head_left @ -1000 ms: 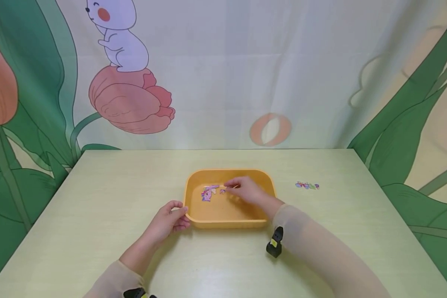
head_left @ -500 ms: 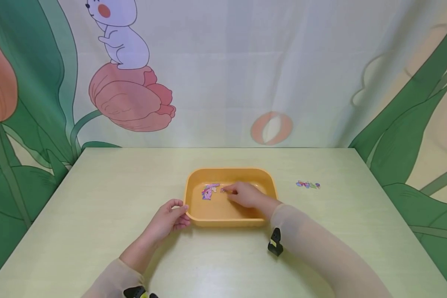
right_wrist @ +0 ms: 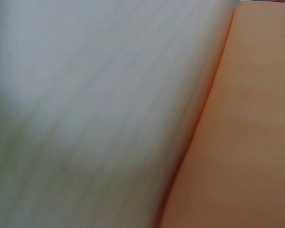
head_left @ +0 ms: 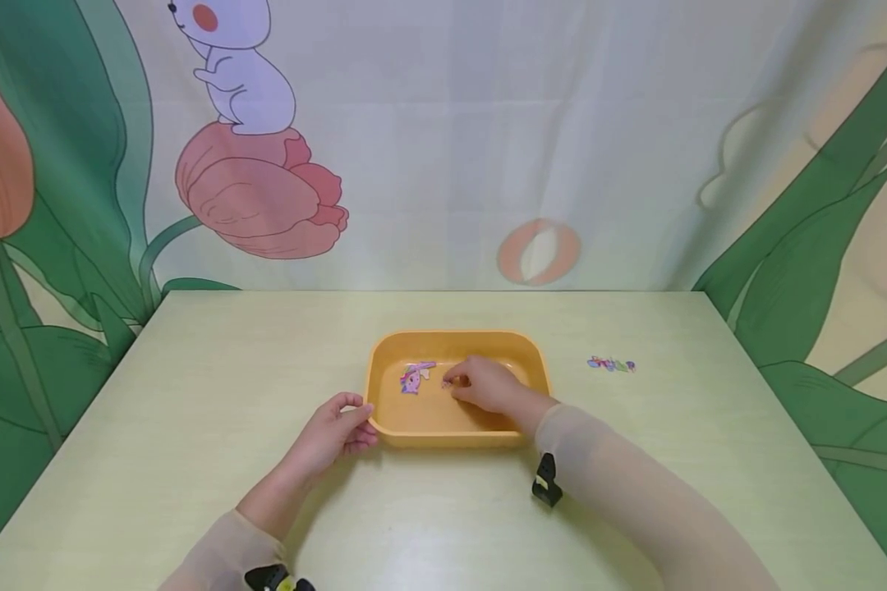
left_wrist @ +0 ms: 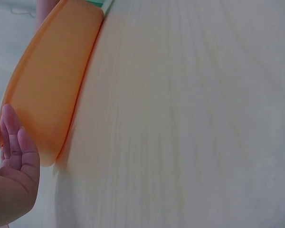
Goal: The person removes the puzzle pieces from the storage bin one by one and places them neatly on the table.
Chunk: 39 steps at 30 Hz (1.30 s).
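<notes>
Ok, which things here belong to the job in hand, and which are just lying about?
In the job:
yellow tray, held at its near left corner by the left hand
small piece at the right hand
probably the purple-pink pieces also in the tray

Apparently just lying about:
colourful pieces on the table, right of the tray, though possibly related
patterned curtain behind

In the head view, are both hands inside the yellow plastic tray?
No, only the right hand is inside the yellow plastic tray; the left hand holds its near left corner.
</notes>
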Tool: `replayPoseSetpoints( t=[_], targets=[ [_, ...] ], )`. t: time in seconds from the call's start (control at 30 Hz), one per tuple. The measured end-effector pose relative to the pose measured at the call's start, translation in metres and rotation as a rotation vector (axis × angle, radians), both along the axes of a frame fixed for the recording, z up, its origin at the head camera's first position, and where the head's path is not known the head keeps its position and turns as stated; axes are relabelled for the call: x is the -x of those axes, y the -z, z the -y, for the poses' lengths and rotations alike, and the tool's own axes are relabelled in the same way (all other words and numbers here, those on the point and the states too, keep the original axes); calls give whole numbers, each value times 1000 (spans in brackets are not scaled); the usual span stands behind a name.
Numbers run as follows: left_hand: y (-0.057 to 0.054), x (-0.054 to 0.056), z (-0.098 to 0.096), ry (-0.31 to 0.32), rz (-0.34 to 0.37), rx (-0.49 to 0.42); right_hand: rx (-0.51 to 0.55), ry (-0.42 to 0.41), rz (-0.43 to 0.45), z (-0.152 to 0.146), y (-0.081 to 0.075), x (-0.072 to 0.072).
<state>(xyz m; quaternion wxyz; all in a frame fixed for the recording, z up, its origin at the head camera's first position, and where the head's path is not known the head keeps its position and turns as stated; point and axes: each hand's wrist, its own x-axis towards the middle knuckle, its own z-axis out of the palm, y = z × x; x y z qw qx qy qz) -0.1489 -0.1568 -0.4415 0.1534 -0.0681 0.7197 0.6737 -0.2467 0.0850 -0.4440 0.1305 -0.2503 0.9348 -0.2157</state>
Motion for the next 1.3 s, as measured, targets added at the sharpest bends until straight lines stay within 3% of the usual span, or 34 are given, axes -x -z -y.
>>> replayPoseSetpoints(
  t=[0.17, 0.5, 0.7, 0.83, 1.07, 1.3],
  targets=[
    [-1, 0, 1, -2, -8, -6, 89, -5, 6, 0, 0, 1],
    [-4, -2, 1, 2, -17, -12, 106, -28, -7, 0, -4, -1],
    [-3, -2, 1, 12, -28, -77, 158, -20, 32, -3, -3, 0],
    [-3, -2, 1, 14, -31, -85, 206, -13, 75, -5, -4, 1],
    [1, -1, 0, 23, -32, -86, 285, 99, 218, -8, -12, -2],
    [4, 0, 0, 7, -25, -60, 434, 193, 379, -14, -19, -2]
  ],
)
